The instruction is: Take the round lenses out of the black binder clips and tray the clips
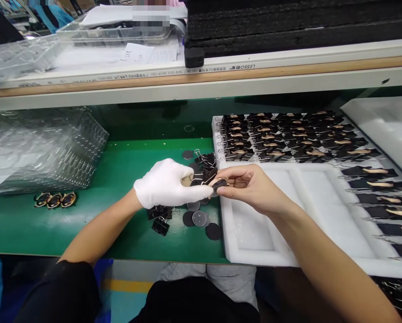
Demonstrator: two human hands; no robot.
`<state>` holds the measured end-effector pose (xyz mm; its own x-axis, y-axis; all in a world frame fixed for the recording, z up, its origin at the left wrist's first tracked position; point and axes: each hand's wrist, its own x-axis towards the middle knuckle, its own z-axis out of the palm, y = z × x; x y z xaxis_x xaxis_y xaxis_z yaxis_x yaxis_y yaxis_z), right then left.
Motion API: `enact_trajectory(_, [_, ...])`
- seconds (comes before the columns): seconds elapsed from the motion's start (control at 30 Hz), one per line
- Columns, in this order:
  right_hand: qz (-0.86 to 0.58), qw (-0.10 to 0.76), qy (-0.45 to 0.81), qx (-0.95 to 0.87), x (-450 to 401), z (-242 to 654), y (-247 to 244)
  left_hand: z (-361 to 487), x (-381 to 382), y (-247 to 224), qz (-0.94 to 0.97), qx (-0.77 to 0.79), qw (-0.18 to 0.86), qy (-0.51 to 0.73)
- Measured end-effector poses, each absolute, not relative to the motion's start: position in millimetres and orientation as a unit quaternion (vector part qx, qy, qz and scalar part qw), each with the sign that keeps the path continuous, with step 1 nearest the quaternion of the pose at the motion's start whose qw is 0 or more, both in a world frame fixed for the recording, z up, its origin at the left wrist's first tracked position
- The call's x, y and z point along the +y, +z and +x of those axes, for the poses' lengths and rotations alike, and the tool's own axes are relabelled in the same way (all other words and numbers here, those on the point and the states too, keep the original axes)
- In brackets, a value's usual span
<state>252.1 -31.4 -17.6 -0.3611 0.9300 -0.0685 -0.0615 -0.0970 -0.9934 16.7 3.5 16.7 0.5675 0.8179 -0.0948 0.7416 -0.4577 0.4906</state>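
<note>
My left hand [169,185], in a white glove, is closed on a black binder clip [207,175] with wire handles. Bare fingers of my right hand [254,186] pinch a small round gold-edged piece with a dark face [220,184], right against the clip. Both hands meet over the left edge of a white foam tray [226,242]; fingers partly hide the contact. Below my left hand lie loose binder clips [161,226]. Beside them are black discs [213,231] and a clear disc [200,218] on the green table.
Rows of clipped gold-edged pieces [268,137] fill the tray's back, with more along its right side [382,185]. Stacked clear plastic trays [49,148] stand at left, three round gold-edged pieces [54,200] before them. A shelf [153,89] crosses above, bearing black foam [288,27].
</note>
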Motion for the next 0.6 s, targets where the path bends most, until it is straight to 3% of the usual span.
enact_trajectory(0.2, [-0.415, 0.384, 0.617, -0.548, -34.7, 255.1, -12.9, 20.3, 1.5, 13.1, 0.853, 0.45, 0.242, 0.103])
enact_trajectory(0.4, [-0.42, 0.484, 0.624, -0.447, -28.9, 260.2, -15.1, 16.6, 2.5, 12.9, 0.8, 0.427, 0.373, 0.198])
enact_trajectory(0.6, [-0.421, 0.473, 0.656, -0.411, -25.9, 256.9, -18.6, 21.3, -1.2, 10.4, 0.781, 0.427, 0.416, 0.186])
